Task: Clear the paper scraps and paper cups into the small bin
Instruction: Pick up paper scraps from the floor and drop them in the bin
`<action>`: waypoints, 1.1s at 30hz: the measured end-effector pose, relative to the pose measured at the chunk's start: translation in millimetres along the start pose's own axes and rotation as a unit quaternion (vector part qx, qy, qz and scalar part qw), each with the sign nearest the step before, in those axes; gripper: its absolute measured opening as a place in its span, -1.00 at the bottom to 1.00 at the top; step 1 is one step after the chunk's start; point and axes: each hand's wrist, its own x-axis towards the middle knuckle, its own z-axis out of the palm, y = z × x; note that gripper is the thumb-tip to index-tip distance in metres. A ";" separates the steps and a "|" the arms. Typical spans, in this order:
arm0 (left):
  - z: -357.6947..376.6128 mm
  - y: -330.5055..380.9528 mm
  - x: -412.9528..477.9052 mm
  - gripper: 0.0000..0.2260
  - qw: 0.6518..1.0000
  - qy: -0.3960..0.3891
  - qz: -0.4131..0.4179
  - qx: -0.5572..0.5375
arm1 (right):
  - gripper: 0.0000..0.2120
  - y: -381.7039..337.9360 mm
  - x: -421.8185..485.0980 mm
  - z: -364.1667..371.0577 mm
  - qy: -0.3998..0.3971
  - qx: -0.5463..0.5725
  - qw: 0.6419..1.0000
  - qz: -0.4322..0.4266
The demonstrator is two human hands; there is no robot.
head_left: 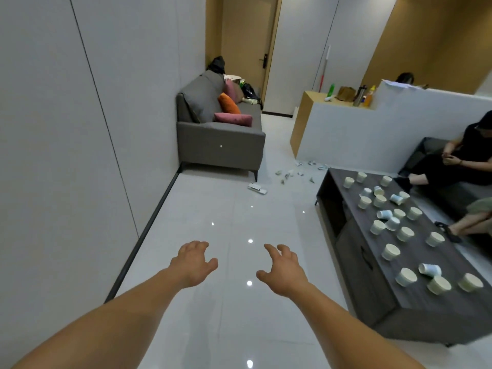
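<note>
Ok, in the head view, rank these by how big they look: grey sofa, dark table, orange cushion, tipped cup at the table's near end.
1. table, helped by being nearer
2. sofa
3. orange cushion and tipped cup look about alike; the cup is nearer, so unranked

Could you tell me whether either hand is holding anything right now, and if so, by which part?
Nothing is held. The left hand and right hand hang over the bare floor, fingers spread and loosely curled, touching nothing.
</note>
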 end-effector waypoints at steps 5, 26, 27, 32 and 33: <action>-32.2 10.9 89.0 -0.41 0.999 -0.016 0.038 -0.012 | -0.27 -4.2 67.2 -20.2 0.023 0.016 0.999 0.037; -62.5 202.4 447.3 -0.40 0.997 -0.034 0.065 0.032 | -0.27 138.3 422.5 -147.7 0.028 0.035 0.997 0.057; -63.5 210.2 461.1 -0.40 0.997 -0.039 0.065 0.033 | -0.27 144.0 438.0 -154.0 0.023 0.036 0.997 0.058; -67.0 240.0 548.8 -0.40 0.996 -0.055 0.059 0.036 | -0.26 166.2 527.4 -174.3 0.012 0.040 0.997 0.058; -67.5 244.9 570.0 -0.40 0.996 -0.057 0.059 0.035 | -0.26 170.2 547.6 -178.4 0.011 0.038 0.997 0.059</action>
